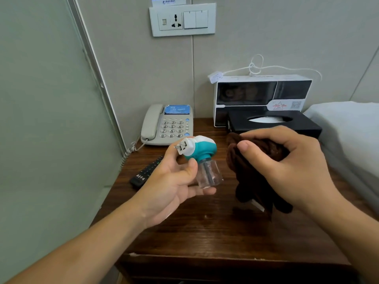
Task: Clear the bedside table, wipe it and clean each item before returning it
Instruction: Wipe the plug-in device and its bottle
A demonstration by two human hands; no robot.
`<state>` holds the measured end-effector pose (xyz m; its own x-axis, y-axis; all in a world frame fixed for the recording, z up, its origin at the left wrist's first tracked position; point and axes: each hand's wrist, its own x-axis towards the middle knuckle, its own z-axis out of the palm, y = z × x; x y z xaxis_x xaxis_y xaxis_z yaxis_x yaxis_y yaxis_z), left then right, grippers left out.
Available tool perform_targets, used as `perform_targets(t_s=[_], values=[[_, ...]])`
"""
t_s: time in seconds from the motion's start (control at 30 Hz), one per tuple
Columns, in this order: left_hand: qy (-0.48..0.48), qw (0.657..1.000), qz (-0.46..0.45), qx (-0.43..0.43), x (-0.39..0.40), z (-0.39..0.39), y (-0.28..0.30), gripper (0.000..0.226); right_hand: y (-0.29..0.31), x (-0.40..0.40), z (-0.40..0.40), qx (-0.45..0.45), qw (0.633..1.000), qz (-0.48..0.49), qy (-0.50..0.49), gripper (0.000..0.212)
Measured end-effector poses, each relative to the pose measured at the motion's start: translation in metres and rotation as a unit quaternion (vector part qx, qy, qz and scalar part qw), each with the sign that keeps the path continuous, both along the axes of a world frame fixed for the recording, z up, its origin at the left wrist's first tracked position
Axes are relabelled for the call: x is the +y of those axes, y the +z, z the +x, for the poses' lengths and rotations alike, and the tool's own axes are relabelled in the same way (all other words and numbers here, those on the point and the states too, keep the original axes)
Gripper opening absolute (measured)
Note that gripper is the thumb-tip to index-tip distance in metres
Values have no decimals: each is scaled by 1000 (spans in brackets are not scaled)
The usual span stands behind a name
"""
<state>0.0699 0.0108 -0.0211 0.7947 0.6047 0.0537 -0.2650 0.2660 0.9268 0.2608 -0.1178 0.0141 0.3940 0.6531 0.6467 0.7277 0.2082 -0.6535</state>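
My left hand [174, 181] holds a plug-in mosquito repeller [198, 152] above the dark wooden bedside table [205, 232]. The repeller has a white and teal head with plug prongs and a clear bottle below; my thumb and fingers curl round the bottle. To its right, my right hand [287, 165] grips a bunched dark brown cloth [252, 177] that hangs down toward the table. Cloth and repeller are close together but apart.
A grey telephone [168, 125] stands at the back left, its coiled cord running off the edge. A black remote [146, 173] lies left of my hand. A black tissue box [272, 121] and a white-black device [260, 95] sit at the back right. A white bed [348, 128] borders the right.
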Motion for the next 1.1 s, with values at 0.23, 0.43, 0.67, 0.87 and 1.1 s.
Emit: perform_targets(t_s=[0.23, 0.43, 0.67, 0.87, 1.1], values=[[3, 1000, -11, 2, 4, 3, -3, 67, 4, 3, -4, 34, 999, 4, 11, 10], [92, 948, 277, 126, 10, 3, -12, 74, 3, 4, -5, 17, 1000, -12, -2, 15], [37, 922, 371, 109, -3, 10, -23, 56, -3, 16, -10, 39, 999, -1, -29, 19], [40, 920, 375, 106, -7, 7, -17, 84, -12, 20, -17, 34, 982, -155, 98, 27], [49, 915, 388, 97, -5, 5, -24, 65, -11, 7, -16, -104, 977, -139, 124, 25]])
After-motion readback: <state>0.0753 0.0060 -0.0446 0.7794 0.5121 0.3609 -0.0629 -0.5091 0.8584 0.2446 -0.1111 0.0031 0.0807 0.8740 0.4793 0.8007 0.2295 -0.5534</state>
